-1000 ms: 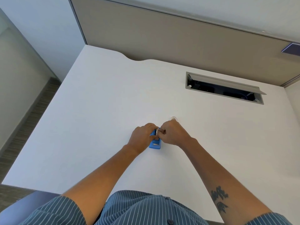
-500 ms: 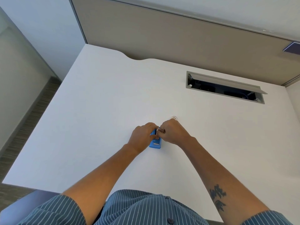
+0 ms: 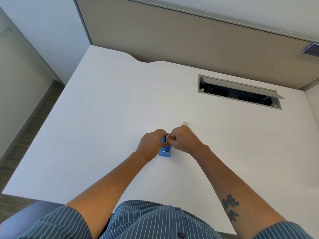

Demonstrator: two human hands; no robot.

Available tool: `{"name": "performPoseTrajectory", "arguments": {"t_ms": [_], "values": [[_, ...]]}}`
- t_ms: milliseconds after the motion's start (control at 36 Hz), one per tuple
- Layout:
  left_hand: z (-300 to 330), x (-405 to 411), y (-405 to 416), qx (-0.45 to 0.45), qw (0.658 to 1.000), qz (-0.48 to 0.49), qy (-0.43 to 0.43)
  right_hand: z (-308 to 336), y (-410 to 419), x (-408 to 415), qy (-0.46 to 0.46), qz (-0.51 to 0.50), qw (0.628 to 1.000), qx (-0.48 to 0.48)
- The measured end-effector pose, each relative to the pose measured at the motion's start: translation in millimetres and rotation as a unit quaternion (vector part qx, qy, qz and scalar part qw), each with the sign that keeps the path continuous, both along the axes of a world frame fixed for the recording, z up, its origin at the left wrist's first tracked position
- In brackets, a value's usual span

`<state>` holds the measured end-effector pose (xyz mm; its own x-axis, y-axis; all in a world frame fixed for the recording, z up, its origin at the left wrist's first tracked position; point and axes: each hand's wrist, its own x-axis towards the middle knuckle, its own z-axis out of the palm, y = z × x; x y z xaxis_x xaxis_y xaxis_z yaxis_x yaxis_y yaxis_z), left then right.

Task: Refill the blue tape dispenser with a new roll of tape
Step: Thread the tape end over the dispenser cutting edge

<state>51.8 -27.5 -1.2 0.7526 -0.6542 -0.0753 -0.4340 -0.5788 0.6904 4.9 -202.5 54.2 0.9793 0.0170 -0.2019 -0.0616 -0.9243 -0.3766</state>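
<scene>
A small blue tape dispenser [image 3: 165,153] stands on the white desk [image 3: 103,118], its near end showing below my hands. My left hand [image 3: 151,144] grips its left side with curled fingers. My right hand [image 3: 183,140] curls over the dispenser's top from the right, its fingertips pinching at something small there that I cannot make out. A clear tape roll [image 3: 185,124] lies on the desk just beyond my right hand, mostly hidden by the knuckles.
An open cable tray [image 3: 238,91] is set into the desk at the back right. A beige partition [image 3: 189,40] runs along the desk's far edge. The desk's left edge drops to carpeted floor [image 3: 25,135].
Both hands stay on the dispenser with only slight finger shifts. The dispenser has not moved.
</scene>
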Motion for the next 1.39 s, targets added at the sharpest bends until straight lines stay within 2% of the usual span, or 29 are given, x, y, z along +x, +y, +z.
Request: {"name": "performPoseTrajectory", "arguments": {"t_ms": [250, 611, 833, 1111, 1389], "values": [[0.8, -0.7, 0.3, 0.001, 1.000, -0.001, -0.010, -4.8, -2.1, 0.6, -0.027, 0.005, 1.000, 0.001], [-1.5, 0.0, 0.4, 0.001, 1.000, 0.005, -0.006, -4.9, -3.9, -11.8, -0.022, -0.029, 0.997, 0.066], [-3.3, -0.8, -0.7, -0.004, 1.000, 0.008, -0.003, -2.4, 0.1, -10.6, 0.006, -0.034, 0.998, 0.053], [-4.0, -0.2, -0.1, -0.002, 1.000, 0.003, -0.009, -4.6, -2.2, -5.7, -0.011, -0.053, 0.997, 0.055], [-2.3, 0.0, 0.2, 0.005, 1.000, 0.002, -0.017, 8.1, 1.7, -8.8, 0.005, -0.023, 0.999, 0.048]]}}
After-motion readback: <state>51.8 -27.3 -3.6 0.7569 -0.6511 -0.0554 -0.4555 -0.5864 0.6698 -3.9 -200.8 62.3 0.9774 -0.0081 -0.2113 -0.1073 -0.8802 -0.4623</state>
